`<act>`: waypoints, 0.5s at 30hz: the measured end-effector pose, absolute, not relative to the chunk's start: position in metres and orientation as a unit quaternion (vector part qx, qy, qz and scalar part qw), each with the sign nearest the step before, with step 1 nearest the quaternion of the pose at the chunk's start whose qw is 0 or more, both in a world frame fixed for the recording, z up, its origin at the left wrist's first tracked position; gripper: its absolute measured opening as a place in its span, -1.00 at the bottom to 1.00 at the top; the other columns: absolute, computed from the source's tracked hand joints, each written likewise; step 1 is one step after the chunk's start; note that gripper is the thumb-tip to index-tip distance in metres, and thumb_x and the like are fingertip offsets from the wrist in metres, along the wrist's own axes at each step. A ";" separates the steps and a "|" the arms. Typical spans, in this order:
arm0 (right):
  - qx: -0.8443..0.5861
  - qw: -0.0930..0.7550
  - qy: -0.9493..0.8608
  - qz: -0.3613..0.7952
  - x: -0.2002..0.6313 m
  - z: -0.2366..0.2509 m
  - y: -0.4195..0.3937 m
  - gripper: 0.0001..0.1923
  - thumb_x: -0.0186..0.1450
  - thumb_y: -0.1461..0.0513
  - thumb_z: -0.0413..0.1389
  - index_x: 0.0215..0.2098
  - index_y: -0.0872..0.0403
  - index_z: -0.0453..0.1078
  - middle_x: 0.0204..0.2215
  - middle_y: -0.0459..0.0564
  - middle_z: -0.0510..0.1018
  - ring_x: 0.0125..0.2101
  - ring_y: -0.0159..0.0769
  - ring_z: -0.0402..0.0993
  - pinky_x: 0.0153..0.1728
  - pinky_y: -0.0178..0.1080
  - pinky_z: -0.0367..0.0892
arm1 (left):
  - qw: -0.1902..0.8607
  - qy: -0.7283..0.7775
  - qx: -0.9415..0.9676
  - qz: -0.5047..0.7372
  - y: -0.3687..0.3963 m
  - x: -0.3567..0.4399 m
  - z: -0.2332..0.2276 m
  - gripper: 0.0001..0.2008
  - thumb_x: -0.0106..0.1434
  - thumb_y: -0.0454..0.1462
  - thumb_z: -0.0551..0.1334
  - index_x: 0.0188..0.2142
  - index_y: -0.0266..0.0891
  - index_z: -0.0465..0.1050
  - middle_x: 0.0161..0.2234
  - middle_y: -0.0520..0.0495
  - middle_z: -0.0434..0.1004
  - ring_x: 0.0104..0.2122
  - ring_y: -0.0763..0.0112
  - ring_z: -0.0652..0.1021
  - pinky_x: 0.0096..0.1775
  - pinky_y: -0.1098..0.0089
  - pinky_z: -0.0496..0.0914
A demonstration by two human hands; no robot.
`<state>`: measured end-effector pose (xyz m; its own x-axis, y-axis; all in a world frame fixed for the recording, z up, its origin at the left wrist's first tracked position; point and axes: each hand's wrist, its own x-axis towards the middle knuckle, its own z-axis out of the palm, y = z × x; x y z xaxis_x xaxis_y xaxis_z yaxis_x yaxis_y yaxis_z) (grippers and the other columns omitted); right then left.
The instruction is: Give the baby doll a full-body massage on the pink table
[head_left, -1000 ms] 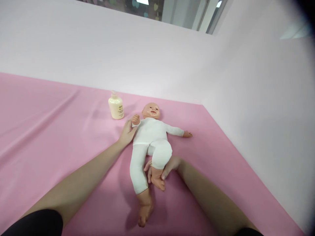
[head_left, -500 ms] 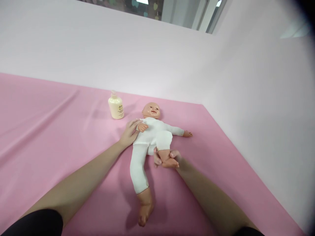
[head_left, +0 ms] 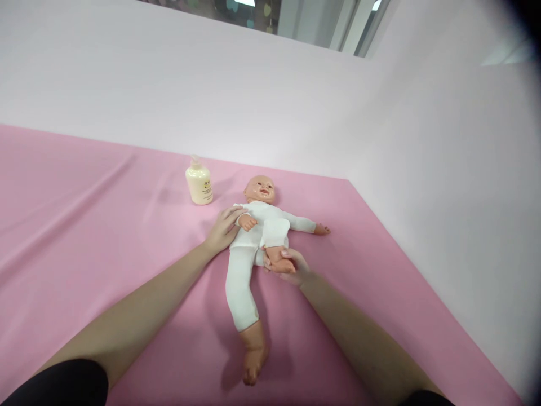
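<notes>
A baby doll (head_left: pixel 243 279) in a white suit lies face up, head pointing away from me. My left hand (head_left: pixel 225 228) holds its side near the shoulder and bent arm, fingers together and partly hidden by that arm. The doll's other arm stretches out to the right. My right hand (head_left: pixel 296 268) is closed around the lower part of one leg, by the bare foot (head_left: pixel 281 262). That leg is bent up toward the belly, with the knee raised. The other leg extends toward me, its bare foot (head_left: pixel 254 361) nearest my body.
A cream-coloured pump bottle (head_left: pixel 200 183) stands upright left of the doll's head. Pink sheeting (head_left: pixel 105 225) with a few creases covers the surface. White walls (head_left: pixel 211 101) rise behind and along the right side, with a window opening (head_left: pixel 313 22) above the back one.
My right hand has pushed the bent leg up toward the belly and slightly left. The straight leg has shifted a little to the right. My left hand stays on the doll's side.
</notes>
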<state>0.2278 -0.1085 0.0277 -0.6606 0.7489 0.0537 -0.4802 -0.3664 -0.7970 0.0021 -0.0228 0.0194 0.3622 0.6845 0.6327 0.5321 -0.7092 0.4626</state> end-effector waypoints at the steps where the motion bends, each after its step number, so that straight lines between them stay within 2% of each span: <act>1: -0.161 0.375 -0.415 0.813 0.228 0.027 -0.108 -0.56 0.07 0.09 0.10 -0.14 0.15 0.32 -0.46 -0.05 0.39 -0.44 -0.35 0.28 -0.36 -0.25 0.23 | 0.090 0.370 0.820 0.427 -0.023 0.002 0.019 -0.60 0.26 -0.33 0.04 0.10 -0.12 0.26 0.07 -0.14 0.28 0.09 0.21 0.28 0.13 0.12 0.16; 15: -0.148 0.365 -0.393 0.831 0.230 0.027 -0.108 -0.56 0.08 0.11 0.11 -0.11 0.17 0.33 -0.42 -0.03 0.40 -0.41 -0.36 0.30 -0.33 -0.27 0.26 | 0.065 0.358 0.831 0.421 -0.019 0.002 0.016 -0.63 0.28 -0.33 0.02 0.06 -0.13 0.30 0.05 -0.14 0.30 0.07 0.22 0.30 0.10 0.15 0.18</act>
